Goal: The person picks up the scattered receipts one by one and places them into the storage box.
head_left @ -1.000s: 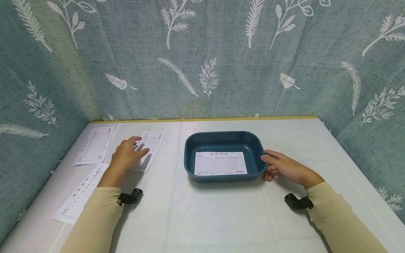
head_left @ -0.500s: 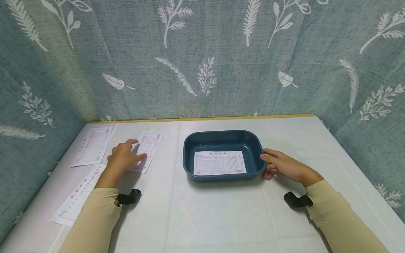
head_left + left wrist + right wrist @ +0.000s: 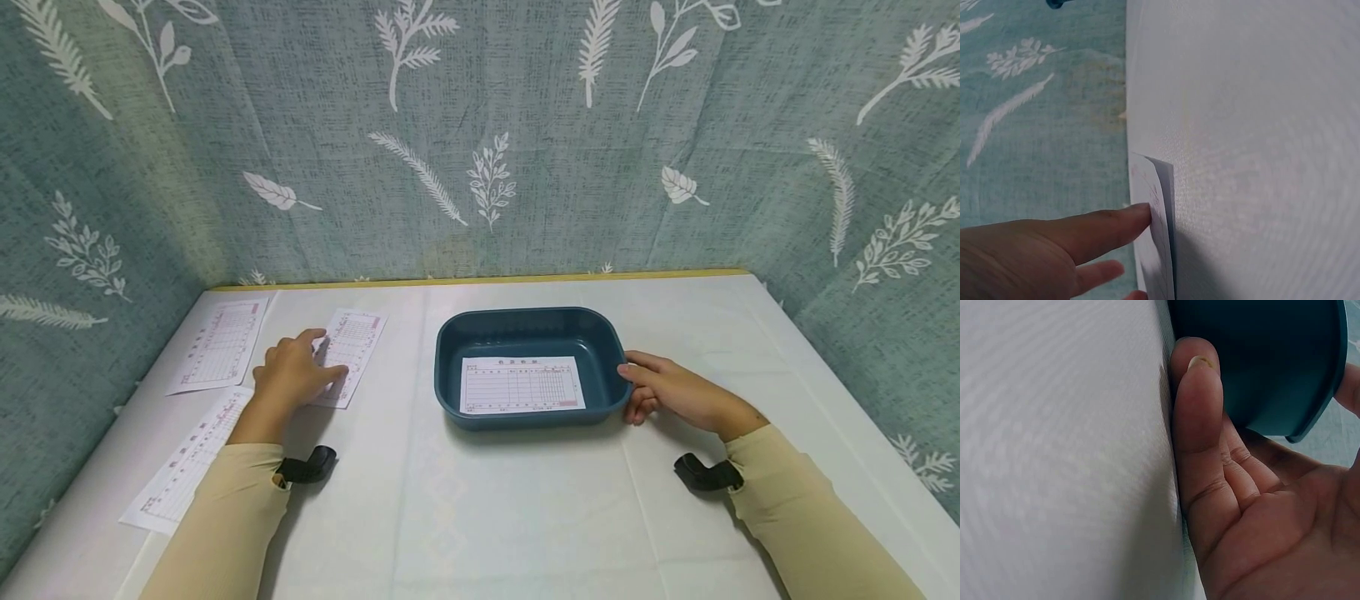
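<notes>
In the head view, my left hand (image 3: 288, 375) is over a printed paper slip (image 3: 357, 340) on the left side of the table, thumb and forefinger spread apart. The left wrist view has a fingertip (image 3: 1141, 215) touching the slip's face, close to its edge; the other fingers are partly hidden. My right hand (image 3: 671, 396) holds the right end of a dark teal plastic basin (image 3: 525, 423), its thumb at the rim and its other fingers against the outer wall. Inside the basin lies another printed slip (image 3: 521, 385), flat on the bottom.
Two more printed slips lie at the far left: one toward the back (image 3: 222, 343), and one slip (image 3: 183, 471) nearer, partly covered by the left forearm. A patterned teal cloth (image 3: 480, 167) stands behind the white table (image 3: 510, 517) and along its sides.
My left hand shifts very slightly left over the slip, and its fingers settle there. The right hand and the basin stay in place. The camera view moves a little.
</notes>
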### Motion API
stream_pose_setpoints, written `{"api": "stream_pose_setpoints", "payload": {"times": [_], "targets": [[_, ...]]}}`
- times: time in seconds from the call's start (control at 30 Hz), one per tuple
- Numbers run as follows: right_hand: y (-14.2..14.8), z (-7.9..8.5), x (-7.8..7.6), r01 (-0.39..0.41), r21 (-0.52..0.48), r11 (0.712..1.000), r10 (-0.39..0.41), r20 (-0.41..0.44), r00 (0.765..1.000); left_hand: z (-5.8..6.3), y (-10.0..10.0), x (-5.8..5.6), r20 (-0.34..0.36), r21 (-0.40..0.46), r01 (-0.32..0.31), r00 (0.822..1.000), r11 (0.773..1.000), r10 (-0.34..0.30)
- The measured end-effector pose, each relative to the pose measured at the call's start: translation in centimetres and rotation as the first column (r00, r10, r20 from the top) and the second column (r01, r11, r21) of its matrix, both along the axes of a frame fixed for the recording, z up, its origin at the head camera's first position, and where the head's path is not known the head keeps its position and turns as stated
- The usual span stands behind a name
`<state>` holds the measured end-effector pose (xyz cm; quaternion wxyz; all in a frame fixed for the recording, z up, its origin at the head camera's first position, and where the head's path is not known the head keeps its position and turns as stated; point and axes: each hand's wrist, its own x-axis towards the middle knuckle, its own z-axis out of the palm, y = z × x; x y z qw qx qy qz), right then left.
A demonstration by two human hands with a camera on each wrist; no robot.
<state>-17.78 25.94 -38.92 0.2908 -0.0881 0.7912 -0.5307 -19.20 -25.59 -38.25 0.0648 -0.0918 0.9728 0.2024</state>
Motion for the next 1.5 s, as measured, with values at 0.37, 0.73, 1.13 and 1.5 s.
{"api": "stream_pose_setpoints", "payload": {"times": [0.37,0.73,1.13,1.5], "targets": [[-0.08,-0.32,-0.20,0.017,0.007,1.000,-0.017,0.013,1.000,0.18,0.32,0.19,0.010,0.014,-0.027,1.000,1.000,0.026],[0.10,-0.33,-0.16,0.025,0.015,1.000,-0.026,0.021,0.999,0.17,0.30,0.20,-0.003,0.007,-0.010,1.000,1.000,0.011],[0.05,-0.11,-0.14,0.032,0.028,0.999,-0.032,0.013,0.999,0.20,0.34,0.01,0.003,0.022,-0.016,1.000,1.000,0.016],[0.07,0.00,-0.09,0.031,0.028,0.999,-0.031,0.020,0.999,0.36,0.33,0.18,0.019,0.057,0.014,1.000,0.998,-0.015]]}}
